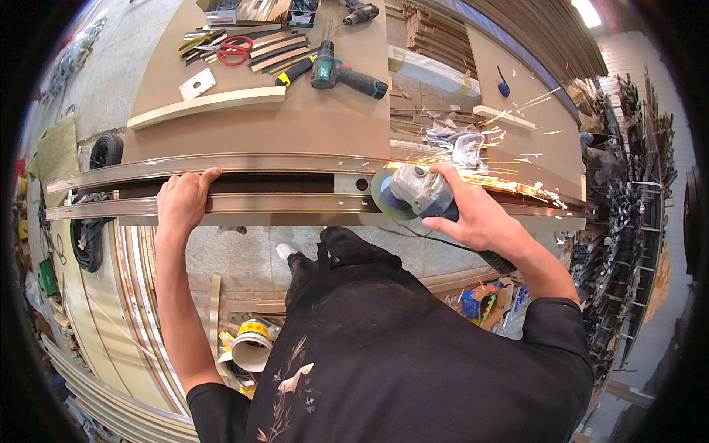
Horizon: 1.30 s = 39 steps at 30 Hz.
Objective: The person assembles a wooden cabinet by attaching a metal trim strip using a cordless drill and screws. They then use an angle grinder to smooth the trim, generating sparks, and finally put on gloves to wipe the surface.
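Leftmost, the long metal rail (244, 203) is seen lying across the near edge of the workbench (295, 125), overhanging at both ends; it is judged stiff, heavy and sharp-edged. It is clamped from above by the left hand (181, 201). Further right, the angle grinder (413, 193) is gripped by the right hand (476, 214), its disc touching the rail, sparks thrown rightward. Open room lies between the hands.

Workshop, concrete floor (111, 66).
We note a brown desk (295, 118), metal racks (628, 192) at right, ceiling light (587, 11) on.
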Motion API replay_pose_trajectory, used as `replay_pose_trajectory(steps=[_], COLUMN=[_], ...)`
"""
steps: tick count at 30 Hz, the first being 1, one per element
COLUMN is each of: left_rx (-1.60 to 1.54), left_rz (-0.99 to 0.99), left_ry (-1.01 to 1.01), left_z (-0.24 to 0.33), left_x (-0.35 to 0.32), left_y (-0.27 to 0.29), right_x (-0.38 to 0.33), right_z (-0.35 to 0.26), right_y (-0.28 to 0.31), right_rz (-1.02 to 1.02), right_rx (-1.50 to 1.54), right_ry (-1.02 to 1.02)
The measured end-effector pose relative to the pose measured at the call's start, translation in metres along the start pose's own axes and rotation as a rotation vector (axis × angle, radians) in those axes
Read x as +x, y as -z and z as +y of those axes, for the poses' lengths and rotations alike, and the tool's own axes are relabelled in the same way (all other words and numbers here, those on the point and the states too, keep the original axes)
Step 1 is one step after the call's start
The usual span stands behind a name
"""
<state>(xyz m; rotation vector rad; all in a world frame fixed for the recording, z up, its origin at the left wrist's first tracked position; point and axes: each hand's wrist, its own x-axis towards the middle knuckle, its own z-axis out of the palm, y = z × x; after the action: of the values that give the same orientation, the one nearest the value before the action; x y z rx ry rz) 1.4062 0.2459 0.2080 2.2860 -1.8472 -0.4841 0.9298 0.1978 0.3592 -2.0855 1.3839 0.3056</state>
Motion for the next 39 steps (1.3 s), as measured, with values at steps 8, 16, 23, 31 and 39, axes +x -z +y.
replay_pose_trajectory(steps=[8, 16, 23, 31, 39], left_rx=[-0.031, -0.042, 0.071, 0.019, -0.022], left_rz=[-0.136, -0.032, 0.130, 0.055, -0.037], left_ry=[0.052, 0.015, -0.033, -0.043, 0.004], left_z=[0.004, 0.001, -0.003, -0.004, 0.001], left_x=[0.008, 0.006, 0.004, 0.005, 0.005], left_y=[0.007, 0.000, -0.010, -0.006, 0.001], right_x=[0.008, 0.010, 0.010, 0.010, 0.010], right_z=[-0.009, -0.008, -0.012, -0.014, -0.013], right_y=[0.008, 0.004, 0.007, 0.007, 0.011], right_rz=[-0.035, 0.006, -0.008, -0.011, -0.039], right_rx=[0.027, 0.062, 0.049, 0.052, 0.102], right_ry=[-0.008, 0.030, -0.011, -0.020, 0.017])
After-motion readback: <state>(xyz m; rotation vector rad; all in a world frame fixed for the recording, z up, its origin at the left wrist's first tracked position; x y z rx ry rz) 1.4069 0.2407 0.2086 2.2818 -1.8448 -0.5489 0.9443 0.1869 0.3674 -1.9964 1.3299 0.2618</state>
